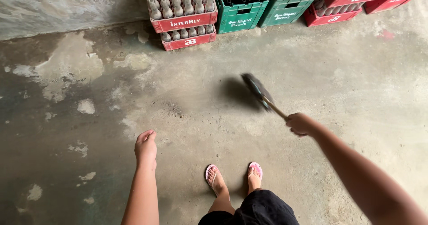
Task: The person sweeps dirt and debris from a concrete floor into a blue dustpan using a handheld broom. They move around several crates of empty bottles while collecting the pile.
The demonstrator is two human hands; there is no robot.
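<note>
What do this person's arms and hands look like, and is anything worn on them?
Both arms are bare, with no sleeves in view. The left hand and right hand wear no gloves, and no watch or bracelet shows at the wrists. The only clothing in view is dark shorts and pink flip-flops.

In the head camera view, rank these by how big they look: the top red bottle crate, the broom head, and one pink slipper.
1. Top red crate
2. Broom head, blurred, so only roughly
3. Pink slipper
The crate lies farthest off, so it is truly biggest.

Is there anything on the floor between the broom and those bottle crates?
Nothing visible. The right hand holds the broom, blurred, above bare concrete floor. Only stains lie between it and the crates by the wall.
</note>
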